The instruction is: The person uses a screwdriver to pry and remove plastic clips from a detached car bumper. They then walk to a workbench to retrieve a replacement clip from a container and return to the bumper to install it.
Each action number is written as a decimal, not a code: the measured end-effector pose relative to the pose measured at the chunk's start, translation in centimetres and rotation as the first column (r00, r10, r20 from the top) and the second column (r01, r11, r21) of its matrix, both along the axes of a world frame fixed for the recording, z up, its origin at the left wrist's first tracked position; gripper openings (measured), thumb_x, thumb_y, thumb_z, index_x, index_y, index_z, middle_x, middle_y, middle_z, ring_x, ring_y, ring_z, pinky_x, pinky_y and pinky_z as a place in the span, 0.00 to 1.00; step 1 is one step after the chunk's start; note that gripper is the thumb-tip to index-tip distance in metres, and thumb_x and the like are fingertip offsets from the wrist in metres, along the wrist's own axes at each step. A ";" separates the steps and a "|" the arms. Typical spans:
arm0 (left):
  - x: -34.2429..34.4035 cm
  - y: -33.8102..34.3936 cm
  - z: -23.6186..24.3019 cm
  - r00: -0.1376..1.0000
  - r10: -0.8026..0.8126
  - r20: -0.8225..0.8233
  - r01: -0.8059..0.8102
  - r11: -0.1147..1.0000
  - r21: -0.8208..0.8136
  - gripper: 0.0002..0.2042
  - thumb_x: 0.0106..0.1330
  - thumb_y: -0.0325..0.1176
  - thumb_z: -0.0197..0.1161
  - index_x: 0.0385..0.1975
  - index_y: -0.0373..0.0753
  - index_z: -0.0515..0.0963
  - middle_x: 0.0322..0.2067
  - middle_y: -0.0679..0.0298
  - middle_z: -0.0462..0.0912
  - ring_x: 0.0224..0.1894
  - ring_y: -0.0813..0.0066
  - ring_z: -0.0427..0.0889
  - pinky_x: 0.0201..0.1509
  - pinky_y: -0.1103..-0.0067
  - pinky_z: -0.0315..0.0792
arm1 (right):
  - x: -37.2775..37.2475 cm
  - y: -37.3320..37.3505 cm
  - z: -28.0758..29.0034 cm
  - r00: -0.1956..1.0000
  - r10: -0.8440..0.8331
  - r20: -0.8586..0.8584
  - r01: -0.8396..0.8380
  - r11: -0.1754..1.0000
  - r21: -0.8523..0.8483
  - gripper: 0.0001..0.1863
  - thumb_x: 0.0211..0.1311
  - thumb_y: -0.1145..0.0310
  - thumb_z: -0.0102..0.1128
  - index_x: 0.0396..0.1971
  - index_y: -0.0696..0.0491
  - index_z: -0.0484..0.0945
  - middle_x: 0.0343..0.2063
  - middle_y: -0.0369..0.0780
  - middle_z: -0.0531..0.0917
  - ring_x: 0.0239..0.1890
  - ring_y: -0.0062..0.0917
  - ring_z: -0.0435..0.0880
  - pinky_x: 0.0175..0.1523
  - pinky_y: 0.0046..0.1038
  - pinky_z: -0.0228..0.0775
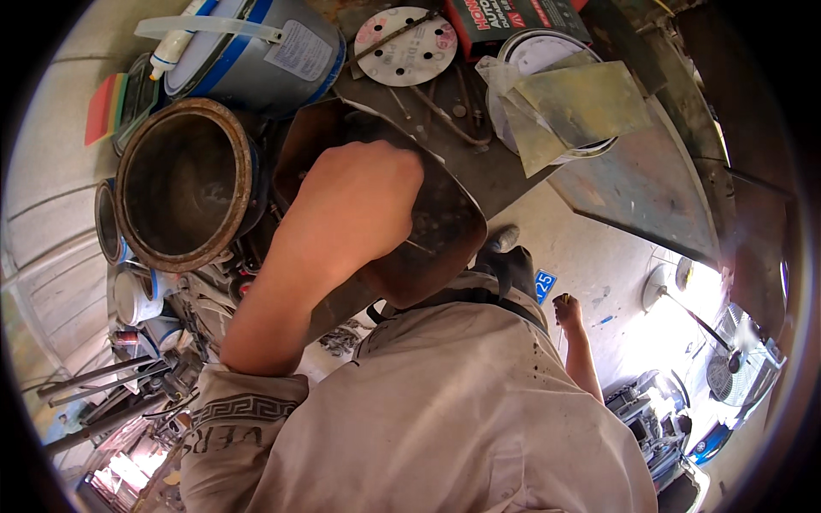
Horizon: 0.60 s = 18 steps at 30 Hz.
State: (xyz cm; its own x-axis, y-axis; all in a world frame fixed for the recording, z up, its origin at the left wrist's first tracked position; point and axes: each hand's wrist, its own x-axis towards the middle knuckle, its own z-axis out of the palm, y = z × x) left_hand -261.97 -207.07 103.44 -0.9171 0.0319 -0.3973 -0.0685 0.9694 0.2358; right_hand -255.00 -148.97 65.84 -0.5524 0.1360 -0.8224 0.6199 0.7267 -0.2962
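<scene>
My left hand (359, 201) reaches across, back upward, over an open, rust-brown metal box (466, 235). Its knuckles are bent and the fingers point down into the box, hidden beneath the hand. A thin rod-like piece (419, 246) shows inside the box beside the wrist side of the hand. Down by my right side, well away from the bench, hangs my right hand (567, 311). Its fingers are curled round something small, dark and yellowish that I cannot make out.
Left of the box stands a rusty round pot (184, 184). Behind it is a grey bucket (265, 56) with a blue rim. A sanding disc (406, 47), bent rods and a can lid with worn sheets (581, 103) lie beyond. A fan (731, 376) stands at right.
</scene>
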 end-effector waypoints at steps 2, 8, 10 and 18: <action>0.0 0.0 0.0 1.000 0.010 0.016 -0.010 1.000 0.010 0.06 0.52 0.28 0.67 0.25 0.32 0.84 0.29 0.48 0.85 0.37 0.44 0.85 0.45 0.58 0.79 | 0.5 -0.2 0.2 1.000 -0.029 0.005 0.029 1.000 0.004 0.07 0.66 0.67 0.60 0.30 0.53 0.82 0.16 0.33 0.75 0.13 0.18 0.72 0.16 0.26 0.66; 0.8 -0.6 1.0 0.997 0.028 -0.075 -0.021 0.995 0.093 0.08 0.54 0.30 0.68 0.29 0.33 0.83 0.31 0.48 0.85 0.34 0.46 0.84 0.40 0.60 0.78 | 3.1 -0.7 0.4 0.997 -0.071 0.015 0.071 0.997 0.020 0.06 0.66 0.68 0.61 0.30 0.52 0.82 0.15 0.32 0.75 0.14 0.18 0.73 0.17 0.26 0.67; 1.2 -1.3 1.8 0.990 0.107 -0.094 -0.082 0.968 0.239 0.08 0.56 0.29 0.68 0.32 0.33 0.82 0.29 0.51 0.85 0.32 0.53 0.85 0.37 0.66 0.76 | 4.3 -0.6 0.2 0.996 -0.090 0.014 0.090 0.996 0.005 0.06 0.66 0.68 0.61 0.30 0.52 0.82 0.15 0.32 0.76 0.14 0.18 0.73 0.18 0.26 0.67; 3.6 -0.6 3.9 0.865 0.485 0.129 -0.151 0.006 0.989 0.09 0.71 0.27 0.67 0.44 0.28 0.80 0.42 0.48 0.89 0.39 0.68 0.88 0.49 0.77 0.81 | 8.9 2.9 -4.6 0.984 -0.113 -0.137 0.108 0.993 -0.042 0.09 0.65 0.66 0.63 0.27 0.54 0.82 0.17 0.36 0.79 0.14 0.24 0.75 0.18 0.31 0.69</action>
